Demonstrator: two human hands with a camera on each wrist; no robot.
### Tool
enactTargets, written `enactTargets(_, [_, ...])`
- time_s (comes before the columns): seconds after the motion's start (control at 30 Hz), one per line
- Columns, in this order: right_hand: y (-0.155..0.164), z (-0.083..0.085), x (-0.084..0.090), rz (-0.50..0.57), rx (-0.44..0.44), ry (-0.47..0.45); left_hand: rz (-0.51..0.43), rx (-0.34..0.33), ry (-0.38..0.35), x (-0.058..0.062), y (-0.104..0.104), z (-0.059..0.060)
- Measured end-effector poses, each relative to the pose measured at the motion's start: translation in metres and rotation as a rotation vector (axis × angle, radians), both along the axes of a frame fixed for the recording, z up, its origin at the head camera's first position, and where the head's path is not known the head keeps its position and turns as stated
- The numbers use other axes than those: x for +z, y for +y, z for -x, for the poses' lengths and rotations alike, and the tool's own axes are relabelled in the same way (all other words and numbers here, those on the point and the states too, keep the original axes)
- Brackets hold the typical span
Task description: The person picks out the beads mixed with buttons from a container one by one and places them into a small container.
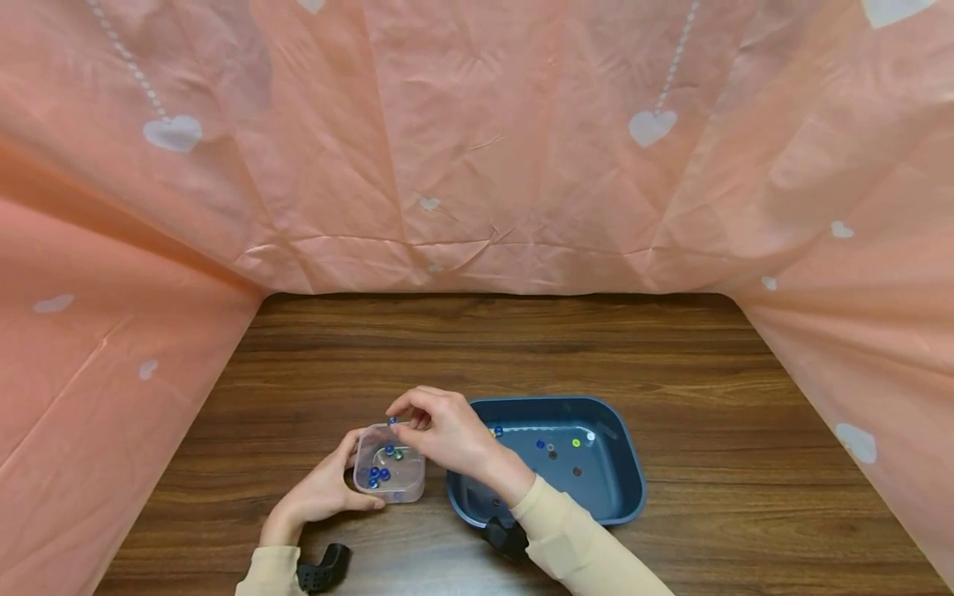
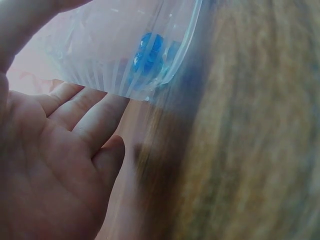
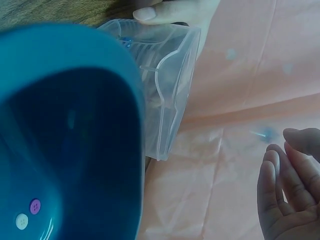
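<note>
Clear plastic box [image 1: 390, 473], near the desk's [image 1: 671, 348] front edge, holding blue beads [image 1: 380, 474]; left hand [image 1: 324, 490] fingers curl round its side. Right hand [image 1: 447, 430] above it, fingers pinched together on one blue bead [image 1: 392, 420] (partly hidden). Blue tray [image 1: 619, 463] just beside, with buttons [image 1: 575, 444].

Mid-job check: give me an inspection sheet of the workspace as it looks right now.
Surface: wooden table.
Job's things: clear plastic box holding blue beads; blue tray beside it holding scattered buttons.
Clutter: nothing seen.
Grippers: left hand holds the box's side; right hand pinches a blue bead above the box.
Cables: nothing seen.
Surroundings: pink heart-print curtain on three sides.
</note>
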State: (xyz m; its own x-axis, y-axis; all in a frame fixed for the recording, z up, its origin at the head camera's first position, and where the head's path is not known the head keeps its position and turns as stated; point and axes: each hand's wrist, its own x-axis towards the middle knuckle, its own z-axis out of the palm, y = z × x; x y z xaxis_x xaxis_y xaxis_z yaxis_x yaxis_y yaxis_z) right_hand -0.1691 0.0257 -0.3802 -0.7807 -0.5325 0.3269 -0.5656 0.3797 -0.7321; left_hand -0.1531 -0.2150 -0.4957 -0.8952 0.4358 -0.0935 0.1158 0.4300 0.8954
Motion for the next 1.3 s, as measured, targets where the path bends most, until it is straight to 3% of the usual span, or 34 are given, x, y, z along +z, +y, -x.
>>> enactTargets(0.43, [0.004, 0.003, -0.001, 0.009, -0.009, -0.002, -0.011, -0.003, 0.000, 0.000, 0.000, 0.001])
enactTargets(0.87, [0.011, 0.005, 0.000, 0.040, -0.017, 0.005, 0.008, 0.006, 0.063, -0.001, 0.002, 0.000])
enactTargets(1.3, [0.017, 0.005, 0.001, 0.046, -0.054, -0.003, -0.023, -0.002, 0.075, -0.002, 0.002, 0.001])
